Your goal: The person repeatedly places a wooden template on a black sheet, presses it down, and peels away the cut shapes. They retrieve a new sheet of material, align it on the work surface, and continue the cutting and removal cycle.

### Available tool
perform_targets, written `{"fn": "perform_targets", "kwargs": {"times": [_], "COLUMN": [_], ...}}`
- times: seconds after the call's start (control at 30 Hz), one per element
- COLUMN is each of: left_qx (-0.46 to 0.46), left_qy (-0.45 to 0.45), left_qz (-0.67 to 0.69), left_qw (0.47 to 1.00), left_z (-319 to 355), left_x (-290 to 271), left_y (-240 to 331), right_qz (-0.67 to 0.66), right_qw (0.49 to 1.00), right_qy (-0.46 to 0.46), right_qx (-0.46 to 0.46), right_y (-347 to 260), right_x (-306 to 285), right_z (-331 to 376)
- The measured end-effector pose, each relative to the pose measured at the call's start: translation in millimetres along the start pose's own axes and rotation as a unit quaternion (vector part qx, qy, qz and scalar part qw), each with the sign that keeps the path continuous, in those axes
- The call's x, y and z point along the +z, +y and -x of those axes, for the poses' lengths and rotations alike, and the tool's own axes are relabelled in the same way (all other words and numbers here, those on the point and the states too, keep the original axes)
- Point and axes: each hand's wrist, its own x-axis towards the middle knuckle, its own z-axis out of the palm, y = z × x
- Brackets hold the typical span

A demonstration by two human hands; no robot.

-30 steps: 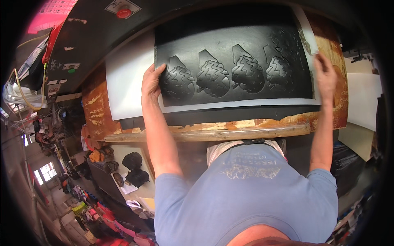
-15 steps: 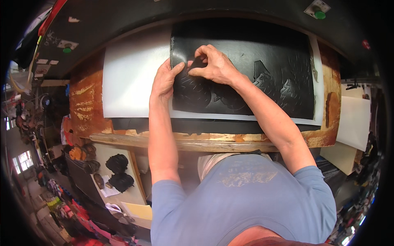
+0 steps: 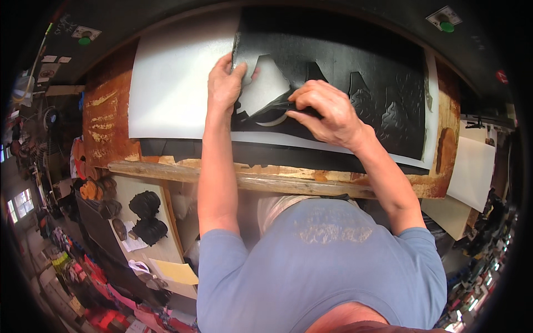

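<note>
A thin, shiny black sheet (image 3: 383,66), of rubber or leather, lies over a larger white sheet (image 3: 172,91) on the bench. Several cut shapes are outlined in it. My left hand (image 3: 223,89) grips its left edge, the thumb on top. Between the thumb and fingers of my right hand (image 3: 330,114), a black cut-out piece (image 3: 271,107) is pinched, peeled up and folded toward the right. White shows through the opening it leaves. Whether the piece still touches the sheet at its lower end is hard to make out.
A worn wooden bench edge (image 3: 311,180) runs in front of me. Dark machine panels with green buttons (image 3: 446,26) stand at the far side. Below left, a side table (image 3: 130,188) bears black bundles (image 3: 149,230) and yellow paper (image 3: 175,271). White boards (image 3: 472,172) lean at the right.
My right hand has moved right and toward me, peeling the black piece up and uncovering white beneath. My left hand remains at the sheet's left edge. The whole view has shifted slightly.
</note>
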Motion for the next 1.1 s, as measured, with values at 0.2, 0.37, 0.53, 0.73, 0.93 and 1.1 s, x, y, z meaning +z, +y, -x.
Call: {"fn": "perform_targets", "kwargs": {"times": [0.2,0.37,0.53,0.73,0.93,1.1], "left_qx": [0.168,0.177,-0.057,-0.077,-0.072,-0.041], "left_qy": [-0.048,-0.181,-0.232,-0.206,-0.145,-0.214], "left_qz": [-0.122,-0.248,-0.124,0.052,0.174,0.027], "left_qw": [0.977,0.935,0.963,0.974,0.971,0.976], "left_z": [64,74,38,40,72,76], "left_x": [-15,-18,-6,-29,-48,8], "left_y": [22,36,25,0,14,20], "right_qz": [-0.072,-0.18,-0.253,-0.279,-0.324,-0.374], "right_qw": [0.992,0.951,0.885,0.874,0.851,0.848], "right_qy": [0.014,0.054,0.104,0.105,0.1,0.021], "right_qx": [0.105,0.246,0.376,0.384,0.402,0.374], "right_y": [9,36,51,62,60,39], "right_x": [-2,13,31,34,29,-1], "right_z": [11,14,14,26,15,7]}}
